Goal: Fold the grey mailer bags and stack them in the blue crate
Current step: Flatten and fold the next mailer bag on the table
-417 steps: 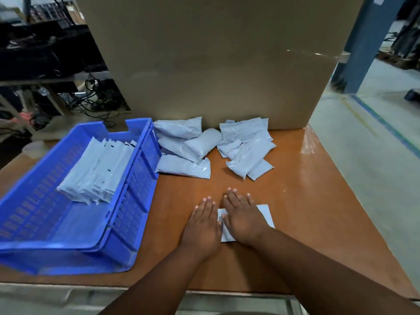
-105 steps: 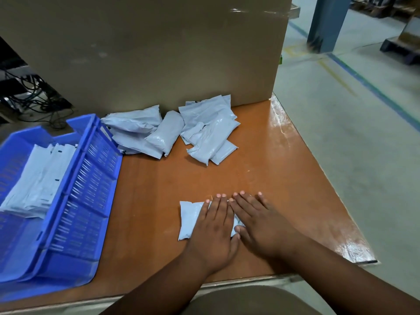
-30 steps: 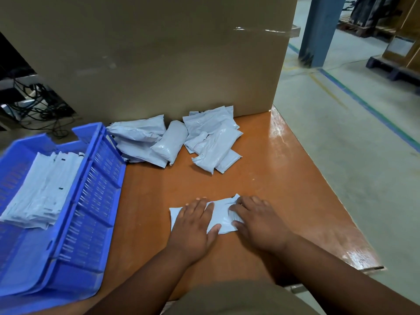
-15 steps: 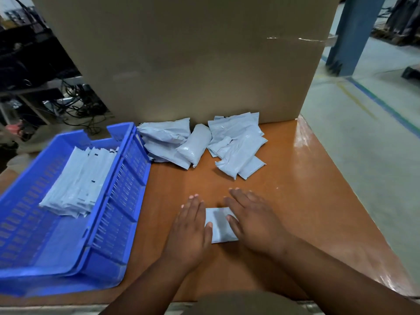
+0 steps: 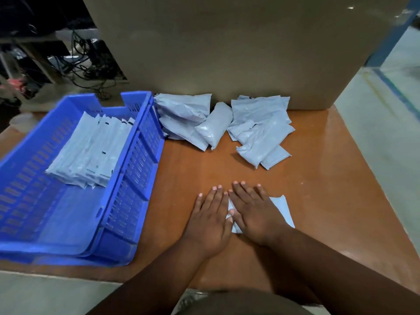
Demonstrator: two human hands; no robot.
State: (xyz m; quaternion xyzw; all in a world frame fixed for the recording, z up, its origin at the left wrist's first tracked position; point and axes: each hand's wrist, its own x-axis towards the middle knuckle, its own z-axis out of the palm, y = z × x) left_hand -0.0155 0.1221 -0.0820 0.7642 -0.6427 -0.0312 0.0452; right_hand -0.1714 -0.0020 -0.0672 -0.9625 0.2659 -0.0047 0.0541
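brown table [image 5: 318, 201], cardboard box [image 5: 227, 48] behind, concrete floor [image 5: 381, 123] right.

bare table [image 5: 195, 169] centre, crate [image 5: 136, 160] left

L hand [image 5: 210, 220] & R hand [image 5: 255, 214] flat on mailer bag [image 5: 281, 211], near table [image 5: 329, 201] edge; blue crate [image 5: 141, 169] left w/ folded stack [image 5: 91, 148].

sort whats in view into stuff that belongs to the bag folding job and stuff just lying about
Job:
- mailer pressed flat under left hand and right hand
- loose bags waiting at the back
- folded stack
- crate

Lying about:
- cardboard box
- cables behind the table
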